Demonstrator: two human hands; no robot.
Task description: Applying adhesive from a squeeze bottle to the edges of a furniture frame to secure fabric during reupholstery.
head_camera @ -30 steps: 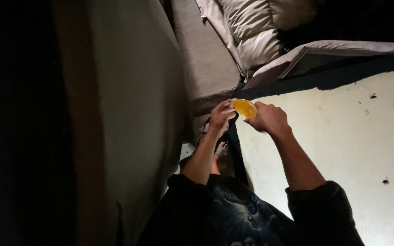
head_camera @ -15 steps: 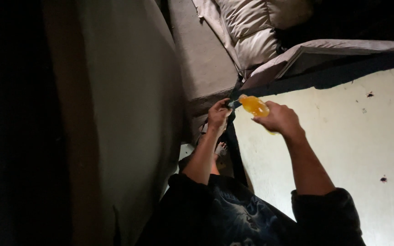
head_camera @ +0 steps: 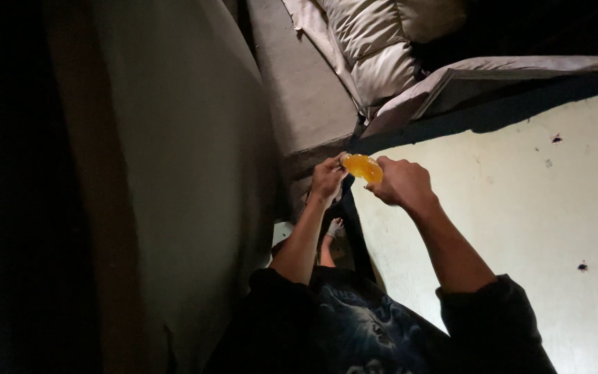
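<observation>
both hands closed: right grip (head_camera: 401, 184) around the orange bottle (head_camera: 363, 167), left grip (head_camera: 328, 177) pinching its end.

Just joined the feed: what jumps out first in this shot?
A glowing orange bottle at the centre of the dim scene, gripped by the right hand while the left hand pinches its end. Behind, at the top, lies a pale quilted cushion; a pale speckled wall fills the right side.
</observation>
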